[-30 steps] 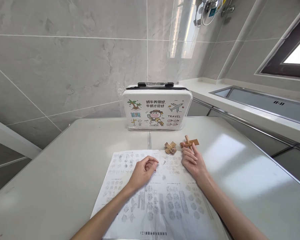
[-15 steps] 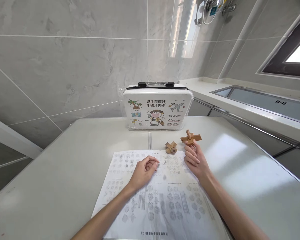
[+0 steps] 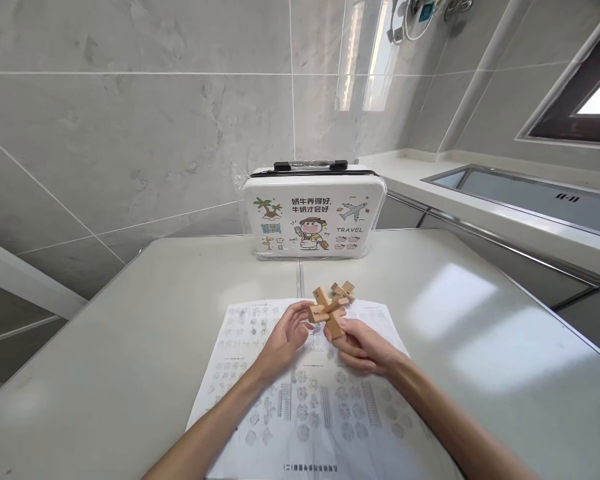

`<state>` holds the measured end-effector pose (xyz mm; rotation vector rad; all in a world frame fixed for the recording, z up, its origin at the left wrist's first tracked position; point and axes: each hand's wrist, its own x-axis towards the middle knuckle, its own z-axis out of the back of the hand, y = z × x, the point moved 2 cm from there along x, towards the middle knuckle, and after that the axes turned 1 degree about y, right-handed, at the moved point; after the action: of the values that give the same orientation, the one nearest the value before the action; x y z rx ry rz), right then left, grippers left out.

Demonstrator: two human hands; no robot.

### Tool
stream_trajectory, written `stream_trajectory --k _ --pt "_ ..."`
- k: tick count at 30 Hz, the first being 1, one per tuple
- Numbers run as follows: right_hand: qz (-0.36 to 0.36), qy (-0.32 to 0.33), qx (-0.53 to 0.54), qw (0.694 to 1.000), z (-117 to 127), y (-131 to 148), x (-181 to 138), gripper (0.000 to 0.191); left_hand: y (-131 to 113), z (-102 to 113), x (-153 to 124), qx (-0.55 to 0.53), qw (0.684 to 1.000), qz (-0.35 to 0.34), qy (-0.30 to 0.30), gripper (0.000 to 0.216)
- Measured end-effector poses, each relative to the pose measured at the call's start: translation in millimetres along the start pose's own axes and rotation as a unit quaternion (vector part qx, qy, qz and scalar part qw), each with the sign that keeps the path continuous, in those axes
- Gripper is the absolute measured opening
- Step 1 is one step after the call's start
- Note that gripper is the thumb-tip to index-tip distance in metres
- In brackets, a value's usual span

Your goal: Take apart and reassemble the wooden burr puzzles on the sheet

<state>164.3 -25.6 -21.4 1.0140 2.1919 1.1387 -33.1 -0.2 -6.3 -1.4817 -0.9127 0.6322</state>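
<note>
My right hand [image 3: 363, 345] grips a cross-shaped wooden puzzle [image 3: 327, 310] from below, holding it just above the printed instruction sheet [image 3: 310, 393]. My left hand [image 3: 286, 339] has its fingers curled, the fingertips touching the puzzle's left arm. A second, smaller wooden puzzle [image 3: 346, 289] lies on the table right behind the held one, at the sheet's far edge.
A white cartoon-printed case [image 3: 314, 212] with a black handle stands upright at the back of the table [image 3: 130, 347], against the tiled wall. To the right runs a counter with a steel sink [image 3: 525, 197]. A window is at the upper right.
My right hand lifted the cross-shaped puzzle off the table and brought it left and nearer, over the sheet. My left hand rose slightly to meet it.
</note>
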Motion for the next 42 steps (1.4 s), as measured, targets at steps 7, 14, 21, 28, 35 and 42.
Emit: stream_trajectory --k 7,14,21,28,35,42 --pt "-0.035 0.092 -0.019 0.995 -12.3 -12.1 2.7 0.047 -7.0 -8.6 -2.3 -0.132 0.981 0.074 0.12 0.079" --pt "-0.011 0.07 -0.081 0.994 -19.9 -7.2 6.1 0.048 -1.1 -3.0 -1.8 -0.153 0.982 0.091 0.056 0.099" --pt "0.059 -0.116 -0.423 0.897 -28.6 -2.3 6.6 0.039 8.6 1.4 -1.1 -0.089 0.992 0.084 0.005 0.095" --pt "0.109 -0.174 -0.624 0.754 -19.9 -9.0 6.2 0.027 7.3 7.1 0.8 0.033 0.996 0.077 -0.011 0.102" --pt "0.123 -0.198 -0.62 0.749 -17.1 -5.0 5.2 0.025 6.3 5.5 0.8 0.033 0.998 0.061 -0.009 0.098" --pt "0.144 -0.18 -0.558 0.797 -17.9 -1.5 4.5 0.027 4.7 6.8 1.2 0.002 0.997 0.071 -0.027 0.098"
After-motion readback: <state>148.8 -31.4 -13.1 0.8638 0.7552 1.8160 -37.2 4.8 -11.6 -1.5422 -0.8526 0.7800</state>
